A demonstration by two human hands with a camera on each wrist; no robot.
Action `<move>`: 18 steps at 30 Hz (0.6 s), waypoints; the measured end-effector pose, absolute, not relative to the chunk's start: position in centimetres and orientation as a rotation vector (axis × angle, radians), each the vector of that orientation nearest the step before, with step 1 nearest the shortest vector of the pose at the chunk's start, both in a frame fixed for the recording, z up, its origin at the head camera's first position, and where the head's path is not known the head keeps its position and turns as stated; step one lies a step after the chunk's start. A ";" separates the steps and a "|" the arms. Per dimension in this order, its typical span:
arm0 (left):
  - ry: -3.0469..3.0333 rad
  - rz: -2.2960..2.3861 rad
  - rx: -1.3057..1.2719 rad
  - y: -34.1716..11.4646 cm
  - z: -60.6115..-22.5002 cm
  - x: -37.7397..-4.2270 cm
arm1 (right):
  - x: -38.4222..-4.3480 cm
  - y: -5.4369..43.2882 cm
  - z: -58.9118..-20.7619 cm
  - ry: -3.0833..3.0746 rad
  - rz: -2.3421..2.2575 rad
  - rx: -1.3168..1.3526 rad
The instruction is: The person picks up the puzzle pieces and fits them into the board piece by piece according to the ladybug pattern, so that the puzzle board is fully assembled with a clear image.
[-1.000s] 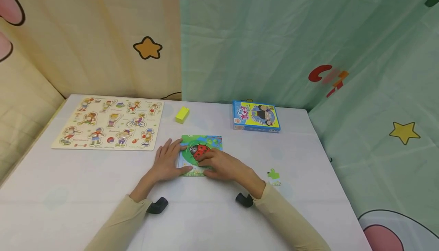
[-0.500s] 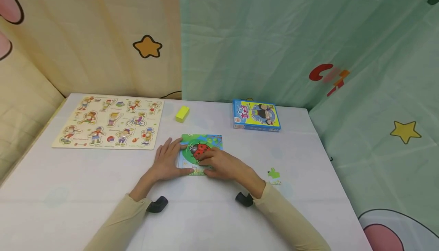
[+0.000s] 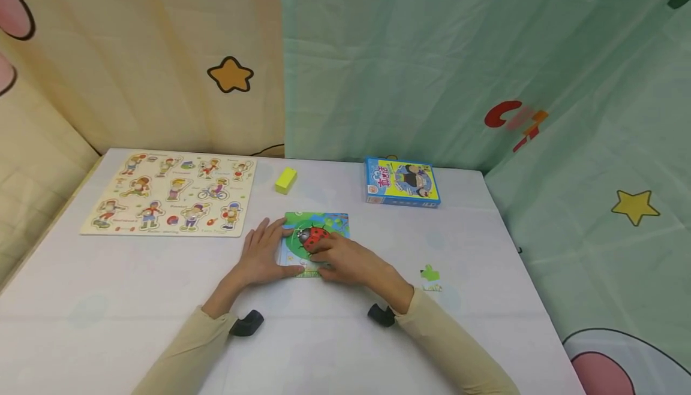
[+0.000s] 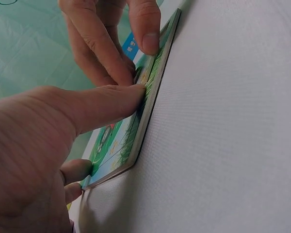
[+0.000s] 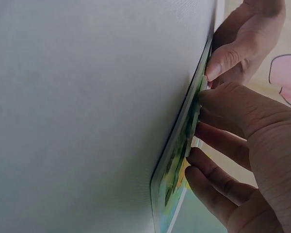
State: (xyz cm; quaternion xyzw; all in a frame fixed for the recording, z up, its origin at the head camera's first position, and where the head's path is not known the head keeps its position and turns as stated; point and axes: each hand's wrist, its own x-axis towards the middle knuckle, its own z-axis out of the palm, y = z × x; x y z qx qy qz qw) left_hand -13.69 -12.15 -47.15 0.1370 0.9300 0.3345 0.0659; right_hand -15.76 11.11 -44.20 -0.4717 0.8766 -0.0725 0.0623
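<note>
A small square ladybug jigsaw puzzle (image 3: 308, 239) in a tray lies flat on the white table. My left hand (image 3: 263, 254) rests at its left side with fingers spread; in the left wrist view the thumb (image 4: 116, 102) presses on the grass-printed near edge. Over the puzzle's lower right part is my right hand (image 3: 348, 259). In the right wrist view its thumb and fingers pinch the edges of a thin puzzle piece (image 5: 195, 127), close over the tray; most of that piece is hidden. A loose green and white puzzle piece (image 3: 430, 273) lies to the right.
A wooden board (image 3: 180, 188) with sports figures lies at the back left. Near it is a yellow block (image 3: 286, 180). A blue and yellow box (image 3: 403, 182) stands at the back right. Curtains (image 3: 378, 65) hang behind the table. Black wrist mounts (image 3: 247, 323) stick out at both cuffs.
Very little differs. Both hands stay at the puzzle, with the right wrist shifted slightly to the left.
</note>
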 end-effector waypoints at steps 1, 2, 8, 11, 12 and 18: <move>2.807 1.006 0.416 -12.1 -47.2 -13.7 | -15.7 11.1 -44.2 2.653 -0.215 -1.426; 2.805 1.005 0.413 -12.1 -47.3 -13.7 | -15.7 11.1 -44.2 2.653 -0.214 -1.425; 2.817 1.004 0.409 -12.0 -47.2 -13.7 | -15.8 11.1 -44.4 2.649 -0.210 -1.434; 2.833 1.006 0.409 -12.0 -47.0 -13.7 | -15.9 11.0 -44.3 2.650 -0.209 -1.461; 2.837 1.007 0.406 -12.0 -47.0 -13.7 | -15.9 11.0 -44.3 2.656 -0.207 -1.472; 2.873 1.008 0.401 -12.0 -47.3 -13.7 | -15.4 11.2 -44.6 2.697 -0.140 -1.526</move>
